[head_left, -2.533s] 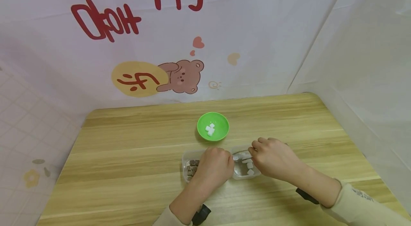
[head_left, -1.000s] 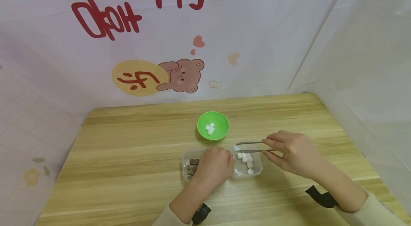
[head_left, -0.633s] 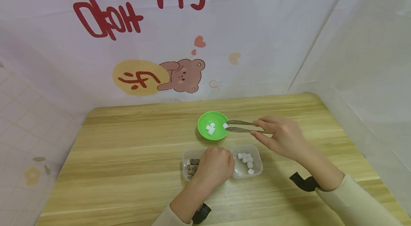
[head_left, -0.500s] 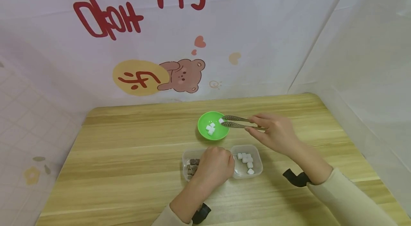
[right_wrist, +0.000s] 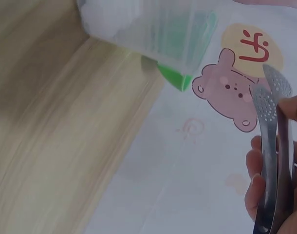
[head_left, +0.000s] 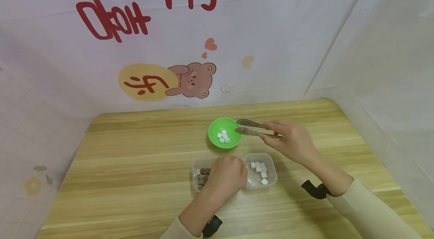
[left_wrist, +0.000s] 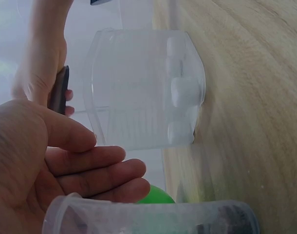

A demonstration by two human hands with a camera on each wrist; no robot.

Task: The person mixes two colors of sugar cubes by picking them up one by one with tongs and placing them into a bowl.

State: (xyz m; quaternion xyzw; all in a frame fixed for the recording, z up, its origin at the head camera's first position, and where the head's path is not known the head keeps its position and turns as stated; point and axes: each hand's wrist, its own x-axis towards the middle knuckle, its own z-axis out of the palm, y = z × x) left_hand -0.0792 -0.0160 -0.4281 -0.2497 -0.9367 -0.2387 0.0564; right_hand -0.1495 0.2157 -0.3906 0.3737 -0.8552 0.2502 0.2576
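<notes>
My right hand [head_left: 294, 141] holds a pair of metal tongs [head_left: 250, 131], whose perforated tips stand apart with nothing between them over the right rim of the green bowl [head_left: 233, 127]. Several small white cubes [head_left: 224, 137] lie in that bowl. My left hand [head_left: 228, 174] is between two clear plastic boxes. In the left wrist view its fingers [left_wrist: 97, 180] are loosely bent and hold nothing, with the thumb and index finger close to one box's rim. The right box [head_left: 253, 183] contains white cubes [head_left: 259, 168]; brown cubes [head_left: 204, 176] fill the left box [head_left: 208, 161], partly hidden behind my hand.
Everything stands on a wood-grain table [head_left: 135, 163]. Behind it hangs a white cloth [head_left: 271, 24] printed with a bear [head_left: 194, 80] and red lettering; another pale sheet [head_left: 390, 80] closes the right side.
My right hand has carried a white cube in the tongs from the right box up to the green bowl and let it drop among the others. The left hand has stayed put.
</notes>
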